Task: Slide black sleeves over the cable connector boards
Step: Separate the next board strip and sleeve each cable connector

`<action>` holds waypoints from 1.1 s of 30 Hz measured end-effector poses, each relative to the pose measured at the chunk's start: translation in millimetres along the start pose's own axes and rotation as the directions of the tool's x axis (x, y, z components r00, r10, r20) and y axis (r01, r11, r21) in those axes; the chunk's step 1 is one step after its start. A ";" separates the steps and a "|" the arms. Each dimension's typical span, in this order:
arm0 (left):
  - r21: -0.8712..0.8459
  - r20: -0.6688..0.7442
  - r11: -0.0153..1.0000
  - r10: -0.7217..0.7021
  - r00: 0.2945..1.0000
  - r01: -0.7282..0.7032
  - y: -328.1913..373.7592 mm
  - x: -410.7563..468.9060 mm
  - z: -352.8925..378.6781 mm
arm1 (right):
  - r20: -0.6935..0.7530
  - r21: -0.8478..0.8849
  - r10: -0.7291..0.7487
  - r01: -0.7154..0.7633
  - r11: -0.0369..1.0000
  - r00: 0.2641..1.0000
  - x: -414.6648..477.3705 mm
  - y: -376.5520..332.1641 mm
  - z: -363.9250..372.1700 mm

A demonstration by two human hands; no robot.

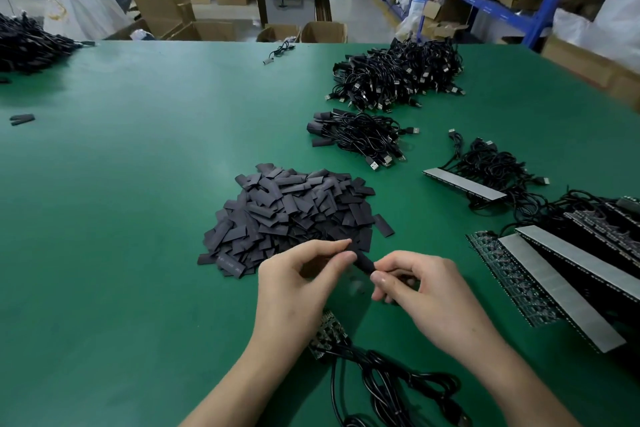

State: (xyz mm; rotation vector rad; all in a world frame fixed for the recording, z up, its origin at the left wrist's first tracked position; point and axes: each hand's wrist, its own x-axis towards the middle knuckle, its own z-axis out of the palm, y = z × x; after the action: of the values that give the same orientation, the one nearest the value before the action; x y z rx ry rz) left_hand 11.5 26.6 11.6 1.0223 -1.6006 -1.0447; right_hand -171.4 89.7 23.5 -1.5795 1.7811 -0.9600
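Observation:
A black sleeve (364, 263) hangs between both hands above the green table (138, 218). My left hand (298, 288) pinches its upper end with thumb and forefinger. My right hand (422, 291) pinches its lower end, fingers curled. Whether a board is inside the sleeve is hidden. Beneath my left wrist lies a small connector board (329, 334) with its black cable (391, 378) trailing toward the near edge. A big heap of loose black sleeves (294, 218) sits just beyond my hands.
Bundles of sleeved USB cables (360, 135) and a larger cable pile (398, 74) lie at the back right. Strips of boards with grey backing (561, 295) and more cables (491, 166) fill the right side. Another black pile (27, 45) sits far left.

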 end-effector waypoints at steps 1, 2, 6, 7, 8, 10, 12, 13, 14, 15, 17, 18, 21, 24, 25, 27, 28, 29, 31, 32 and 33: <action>-0.089 0.018 0.993 -0.073 0.997 0.074 1.0 1.3 0.5 | 0.015 -0.030 -0.009 0.009 1.000 1.000 -0.5 0.3 -0.6; -0.165 0.039 0.978 -0.124 0.991 0.129 1.9 2.4 0.1 | 0.028 -0.073 -0.015 0.017 0.997 0.999 -0.5 1.4 -2.9; -0.325 0.053 0.923 -0.199 0.979 0.205 5.6 6.3 -6.5 | 0.077 -0.189 -0.029 0.043 0.981 0.997 2.8 10.3 -19.4; -0.321 0.062 0.924 -0.200 0.978 0.209 5.3 6.8 -8.6 | 0.088 -0.199 -0.030 0.048 0.979 0.996 3.3 11.4 -21.6; -0.305 0.075 0.929 -0.197 0.977 0.211 5.0 7.5 -10.4 | 0.091 -0.214 -0.036 0.055 0.975 0.995 3.4 13.4 -21.9; -0.238 0.081 0.952 -0.179 0.981 0.193 3.6 9.9 -14.9 | 0.064 -0.218 -0.038 0.051 0.975 0.997 3.3 15.0 -19.7; -0.121 0.023 0.984 -0.125 0.992 0.127 1.2 14.0 -20.8 | -0.004 -0.192 -0.032 0.030 0.981 0.999 4.8 11.4 -20.5; -0.068 -0.005 0.993 -0.099 0.995 0.098 -0.1 16.1 -24.1 | -0.050 -0.186 -0.031 0.021 0.982 0.998 7.7 8.2 -22.9; -0.035 -0.023 0.996 -0.081 0.996 0.080 -0.9 18.1 -27.0 | -0.095 -0.198 -0.042 0.023 0.980 0.995 13.0 5.0 -26.8; -0.022 -0.025 0.997 -0.075 0.997 0.075 -1.6 19.4 -29.4 | -0.139 -0.227 -0.060 0.028 0.973 0.989 21.1 0.8 -31.2; -0.011 -0.014 0.997 -0.078 0.997 0.078 -3.8 21.3 -31.4 | -0.217 -0.314 -0.110 0.037 0.949 0.970 46.9 -10.8 -40.7; -0.002 -0.011 0.997 -0.079 0.997 0.079 -5.1 21.9 -31.5 | -0.248 -0.368 -0.142 0.042 0.929 0.958 64.2 -18.2 -45.4; 0.033 0.016 0.997 -0.067 0.998 0.066 -7.8 22.0 -31.2 | -0.283 -0.515 -0.212 0.038 0.857 0.935 127.8 -45.7 -59.1; 0.083 0.070 0.995 -0.058 0.996 0.052 -10.3 21.4 -31.2 | -0.268 -0.607 -0.185 -0.016 0.795 0.946 188.2 -73.9 -74.3; 0.079 0.082 0.995 -0.065 0.994 0.059 -10.6 21.1 -31.5 | -0.249 -0.639 -0.159 -0.038 0.768 0.955 201.1 -81.1 -77.1; 0.068 0.092 0.995 -0.076 0.993 0.070 -11.5 21.5 -32.5 | -0.223 -0.651 -0.163 -0.022 0.759 0.961 212.0 -91.3 -74.7; 0.066 0.089 0.995 -0.078 0.993 0.072 -11.7 21.9 -33.1 | -0.207 -0.640 -0.203 0.024 0.768 0.957 207.9 -94.4 -69.4; 0.060 0.083 0.995 -0.080 0.993 0.075 -12.1 22.3 -33.4 | -0.180 -0.627 -0.242 0.078 0.775 0.954 198.6 -95.5 -61.9; 0.040 0.070 0.995 -0.089 0.994 0.087 -13.5 23.4 -33.2 | -0.071 -0.590 -0.219 0.136 0.796 0.973 168.1 -91.0 -43.6; 0.031 0.062 0.995 -0.094 0.994 0.092 -14.5 24.0 -33.0 | 0.014 -0.575 -0.169 0.146 0.805 0.986 148.4 -86.7 -34.3; 0.024 0.054 0.995 -0.095 0.994 0.094 -15.5 24.5 -32.7 | 0.110 -0.559 -0.116 0.158 0.814 0.987 127.9 -81.2 -25.9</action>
State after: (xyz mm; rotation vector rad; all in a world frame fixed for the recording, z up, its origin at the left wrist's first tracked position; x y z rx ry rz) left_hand 40.1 -6.4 9.8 1.1018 -1.6236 -1.1303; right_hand -163.2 -36.9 110.4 -2.0960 2.0399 -0.4264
